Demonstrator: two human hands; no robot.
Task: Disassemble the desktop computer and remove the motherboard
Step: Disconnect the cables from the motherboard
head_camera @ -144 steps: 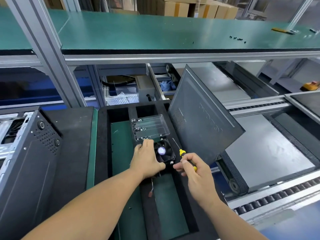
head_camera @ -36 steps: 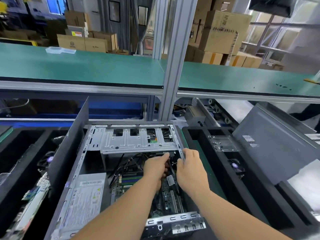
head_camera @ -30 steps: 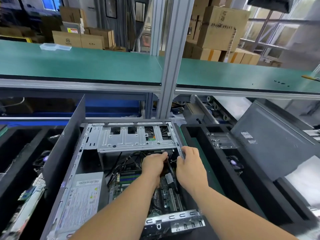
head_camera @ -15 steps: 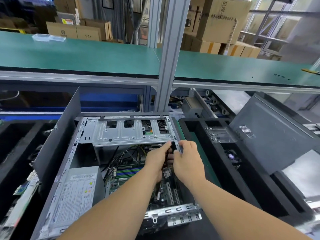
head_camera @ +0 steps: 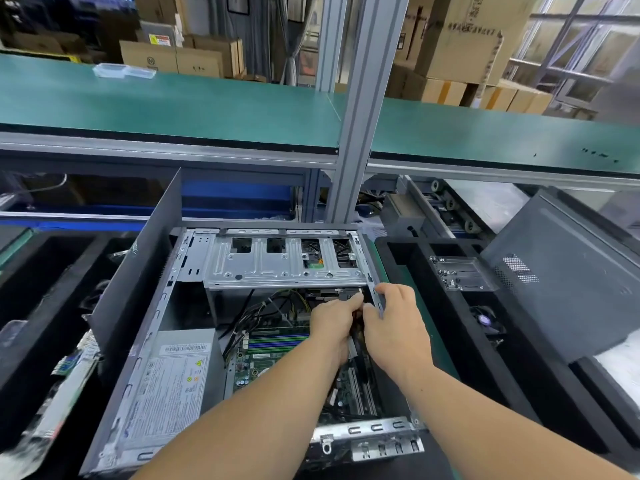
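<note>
A person works inside an opened desktop tower lying on its side on a factory bench, the strip-down plainly only part done. At far left, a black foam tray (head_camera: 52, 306) holds what look like removed parts, blurred at the frame edge. Beside it the dark grey steel computer case (head_camera: 135, 299) lies with its side cover off and its inside exposed; the silver boxed power supply with a white label (head_camera: 169, 379) sits in the near-left corner and the perforated silver drive cage (head_camera: 284, 261) spans the far end, both seemingly in place. Black and coloured cables (head_camera: 263, 313) run down to the green motherboard (head_camera: 273, 358), which lies flat on the floor of the case, apparently not yet freed. Over its right side the left hand (head_camera: 332, 327) curls around something dark, probably a cable or connector, though what it grips cannot be told for sure; the right hand (head_camera: 398, 330) meets it, its first finger hooked on the case's right rail and its thumb hidden, so its hold cannot be read. To the right, a second black foam tray (head_camera: 519, 393) carries a clear plastic box (head_camera: 460, 273) and a small black fan (head_camera: 485, 322), with a dark grey side panel (head_camera: 568, 271) leaning over it. Judging by this, cover and fan are out; cables, mounted units and the board remain.
</note>
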